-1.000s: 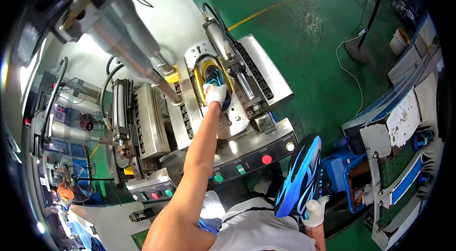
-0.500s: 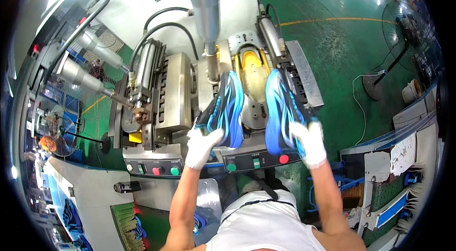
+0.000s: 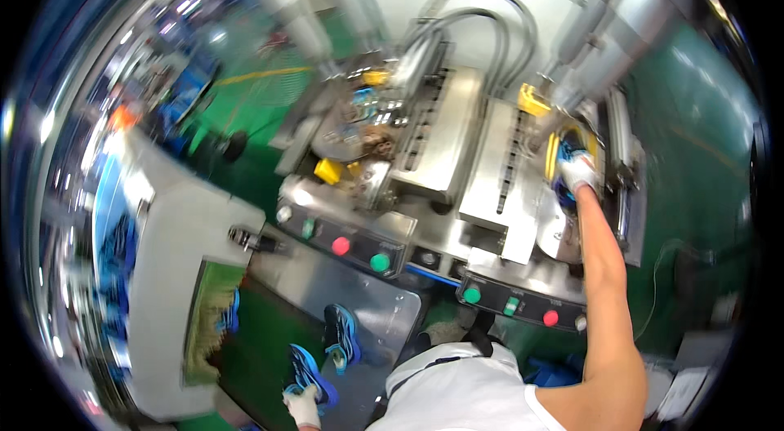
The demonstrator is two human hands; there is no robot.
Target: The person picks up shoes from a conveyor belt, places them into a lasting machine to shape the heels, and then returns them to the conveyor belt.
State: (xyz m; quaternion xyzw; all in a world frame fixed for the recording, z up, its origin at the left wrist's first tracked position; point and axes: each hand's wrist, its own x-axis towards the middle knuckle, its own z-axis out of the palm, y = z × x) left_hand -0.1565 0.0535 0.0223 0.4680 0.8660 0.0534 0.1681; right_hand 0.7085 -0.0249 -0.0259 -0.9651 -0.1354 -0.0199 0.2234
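The right hand (image 3: 578,172), gloved white, presses a blue shoe (image 3: 565,155) into the yellow-rimmed mould (image 3: 552,155) of the right press station; fingers lie closed over its upper. The left hand (image 3: 304,405), also gloved, grips a second blue shoe (image 3: 308,368) low down, just beside a third shoe (image 3: 342,336) lying on the steel plate (image 3: 384,321). The shoes look light and flexible, with a soft upper and firmer sole; hold at the heel or sole edge. The control panel (image 3: 523,307) sits below the mould.
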